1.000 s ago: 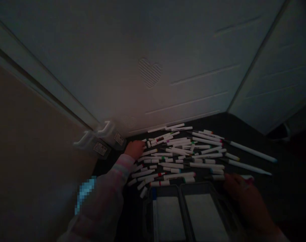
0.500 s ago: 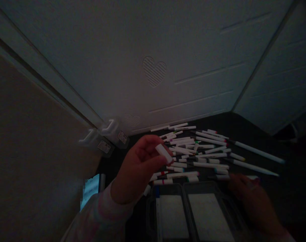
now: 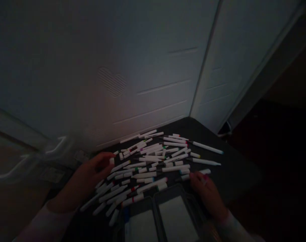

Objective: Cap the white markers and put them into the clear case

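Note:
My left hand point(image 3: 89, 174) pinches a short white marker cap point(image 3: 112, 161) between thumb and fingers, just left of a spread of loose white markers point(image 3: 145, 175). At the right edge of that spread, my right hand point(image 3: 205, 190) is closed around a slim marker point(image 3: 205, 180) with a pinkish end, mostly hidden by the fingers. Beside that hand lies a white marker with a dark tip point(image 3: 186, 176). Below the markers sits a dark two-part plastic case point(image 3: 153, 201); a blue-ended marker point(image 3: 127, 215) stands along its left compartment. The scene is dim.
A white panelled wall point(image 3: 153, 67) with a pressed heart rises behind the black tabletop point(image 3: 233, 178). Two clear plastic boxes point(image 3: 57, 151) with labels stand at the left, beyond my left hand. Past the table's right edge it is very dark.
The view has swung to the right, so the wall, boxes and markers appear further left. The cap stays in my left hand, now lower and turned; my right hand stays by the markers' right side.

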